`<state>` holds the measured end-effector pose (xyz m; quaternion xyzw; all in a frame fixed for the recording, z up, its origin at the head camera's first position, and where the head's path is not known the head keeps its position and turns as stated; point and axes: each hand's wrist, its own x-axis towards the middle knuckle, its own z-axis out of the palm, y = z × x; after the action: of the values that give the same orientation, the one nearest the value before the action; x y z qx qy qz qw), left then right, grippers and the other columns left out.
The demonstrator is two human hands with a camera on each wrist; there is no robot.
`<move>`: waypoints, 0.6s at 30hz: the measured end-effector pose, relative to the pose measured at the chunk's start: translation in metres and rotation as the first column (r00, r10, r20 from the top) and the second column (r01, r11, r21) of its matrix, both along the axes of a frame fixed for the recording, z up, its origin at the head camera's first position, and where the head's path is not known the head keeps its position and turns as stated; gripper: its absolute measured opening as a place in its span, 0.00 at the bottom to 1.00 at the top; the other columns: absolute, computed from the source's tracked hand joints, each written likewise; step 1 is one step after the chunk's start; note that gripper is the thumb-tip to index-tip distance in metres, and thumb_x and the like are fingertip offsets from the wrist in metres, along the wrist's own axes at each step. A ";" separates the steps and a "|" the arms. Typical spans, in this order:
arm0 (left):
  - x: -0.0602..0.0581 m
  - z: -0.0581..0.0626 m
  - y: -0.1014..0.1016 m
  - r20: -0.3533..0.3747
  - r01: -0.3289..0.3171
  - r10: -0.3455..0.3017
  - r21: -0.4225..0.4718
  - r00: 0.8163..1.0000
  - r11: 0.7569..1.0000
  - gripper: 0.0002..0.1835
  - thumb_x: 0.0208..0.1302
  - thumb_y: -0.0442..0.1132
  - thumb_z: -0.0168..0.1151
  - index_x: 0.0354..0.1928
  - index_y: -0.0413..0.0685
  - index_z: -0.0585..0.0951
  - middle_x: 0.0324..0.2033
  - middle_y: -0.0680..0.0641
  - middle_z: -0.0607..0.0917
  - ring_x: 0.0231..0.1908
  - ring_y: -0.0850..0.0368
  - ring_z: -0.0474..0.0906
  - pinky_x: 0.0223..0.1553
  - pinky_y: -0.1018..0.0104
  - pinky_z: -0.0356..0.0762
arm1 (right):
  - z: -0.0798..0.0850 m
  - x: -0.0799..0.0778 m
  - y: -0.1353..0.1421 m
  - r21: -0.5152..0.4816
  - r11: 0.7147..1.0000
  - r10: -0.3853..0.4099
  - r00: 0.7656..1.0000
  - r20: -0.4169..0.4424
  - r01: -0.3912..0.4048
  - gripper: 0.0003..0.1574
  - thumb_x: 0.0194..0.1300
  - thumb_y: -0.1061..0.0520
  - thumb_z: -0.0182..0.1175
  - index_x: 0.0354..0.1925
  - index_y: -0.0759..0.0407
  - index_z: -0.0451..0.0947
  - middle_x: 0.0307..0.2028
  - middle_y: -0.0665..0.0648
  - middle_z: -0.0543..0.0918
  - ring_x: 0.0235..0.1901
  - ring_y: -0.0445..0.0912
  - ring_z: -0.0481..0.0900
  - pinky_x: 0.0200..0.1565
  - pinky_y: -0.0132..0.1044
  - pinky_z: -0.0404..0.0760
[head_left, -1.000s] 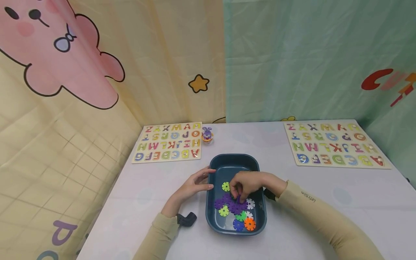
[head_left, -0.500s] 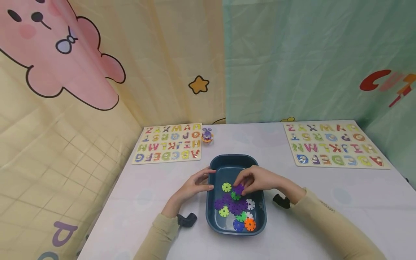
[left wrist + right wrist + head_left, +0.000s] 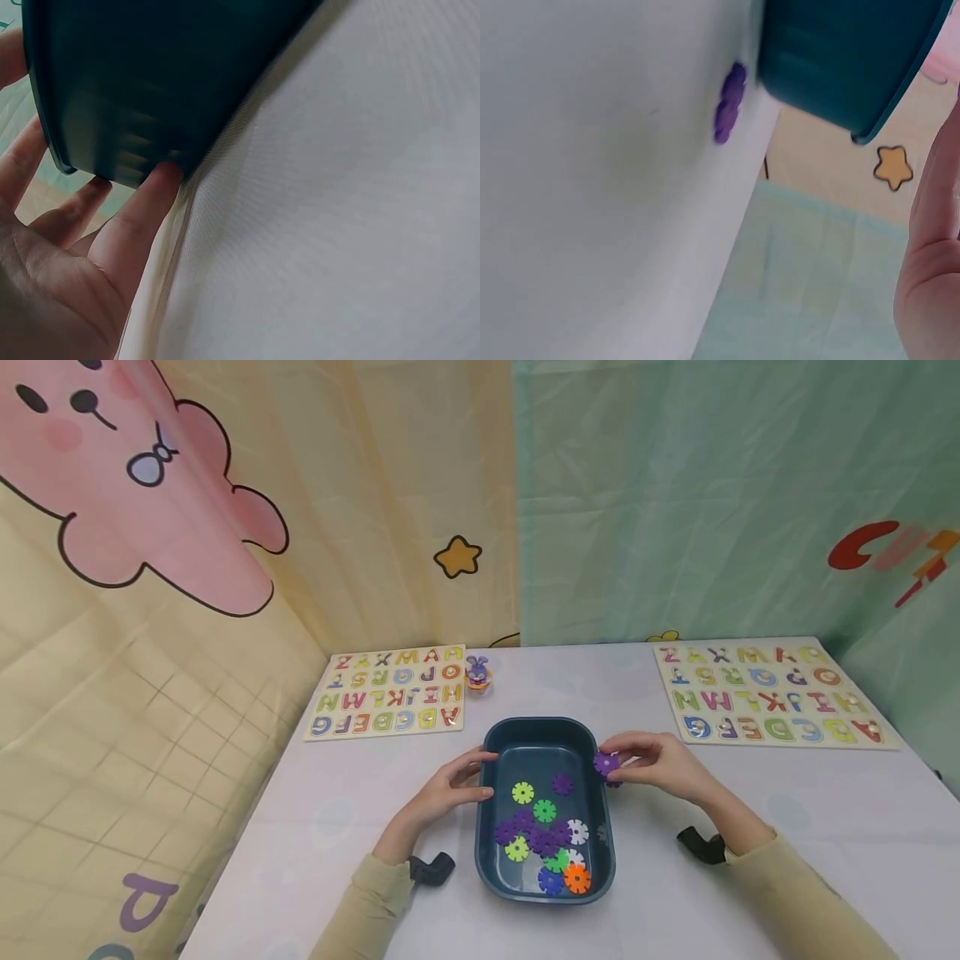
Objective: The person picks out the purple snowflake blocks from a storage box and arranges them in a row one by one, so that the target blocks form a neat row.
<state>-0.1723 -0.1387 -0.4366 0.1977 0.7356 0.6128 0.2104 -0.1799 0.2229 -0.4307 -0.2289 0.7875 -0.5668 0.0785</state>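
A dark blue-green tray (image 3: 542,893) holds several toothed plastic snowflake discs, among them a green disc (image 3: 544,811), an orange disc (image 3: 577,878) and a purple cluster (image 3: 542,837). My right hand (image 3: 660,766) pinches a purple snowflake disc (image 3: 606,765) at the tray's right rim. Below it, in the right wrist view, another purple disc (image 3: 730,103) lies on the table beside the tray wall. My left hand (image 3: 444,789) rests its fingertips against the tray's left side, fingers spread. The left wrist view shows that thumb (image 3: 142,217) touching the outer wall.
Alphabet puzzle boards lie at the back left (image 3: 384,692) and back right (image 3: 772,693). A small purple rabbit toy (image 3: 477,674) stands beside the left board. Printed curtains rise behind and to the left of the white table (image 3: 337,877).
My right hand has moved from inside the tray to its right rim, carrying a purple disc. The green disc and a single purple disc now show in the tray. The left hand stays put.
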 end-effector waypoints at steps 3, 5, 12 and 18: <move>-0.001 -0.001 0.000 -0.001 0.001 -0.001 0.002 1.000 1.000 0.30 0.60 0.32 0.62 0.64 0.36 0.66 0.72 0.40 0.48 0.68 0.39 0.51 0.65 0.44 0.54 | -0.005 0.004 0.011 0.036 0.995 -0.093 0.996 0.002 0.092 0.22 0.53 0.57 0.70 0.47 0.62 0.80 0.45 0.58 0.82 0.37 0.44 0.81 0.38 0.35 0.83; -0.001 -0.002 0.000 0.000 0.003 -0.003 0.004 1.000 1.000 0.30 0.60 0.32 0.62 0.64 0.36 0.66 0.72 0.40 0.48 0.68 0.39 0.51 0.65 0.44 0.55 | -0.010 0.006 0.017 0.075 0.988 -0.136 0.991 -0.003 0.136 0.23 0.54 0.55 0.70 0.48 0.60 0.81 0.45 0.57 0.83 0.37 0.43 0.81 0.38 0.35 0.83; -0.001 -0.001 -0.001 -0.002 -0.002 0.002 0.001 1.000 1.000 0.30 0.59 0.33 0.63 0.64 0.36 0.67 0.72 0.40 0.49 0.68 0.38 0.52 0.64 0.43 0.54 | -0.016 0.011 0.033 0.220 0.948 -0.227 0.973 -0.030 0.228 0.27 0.54 0.47 0.69 0.50 0.58 0.81 0.45 0.57 0.83 0.38 0.41 0.82 0.38 0.32 0.81; -0.001 -0.001 -0.001 -0.008 0.002 -0.002 0.002 1.000 1.000 0.30 0.60 0.32 0.62 0.64 0.34 0.66 0.72 0.39 0.50 0.68 0.38 0.52 0.64 0.43 0.54 | -0.024 0.009 0.042 0.239 0.950 -0.189 0.980 -0.066 0.199 0.26 0.52 0.49 0.71 0.48 0.60 0.81 0.45 0.59 0.83 0.40 0.46 0.82 0.40 0.30 0.81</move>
<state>-0.1734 -0.1396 -0.4373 0.2010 0.7357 0.6124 0.2079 -0.1713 0.2646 -0.4543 -0.1509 0.8715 -0.4653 0.0335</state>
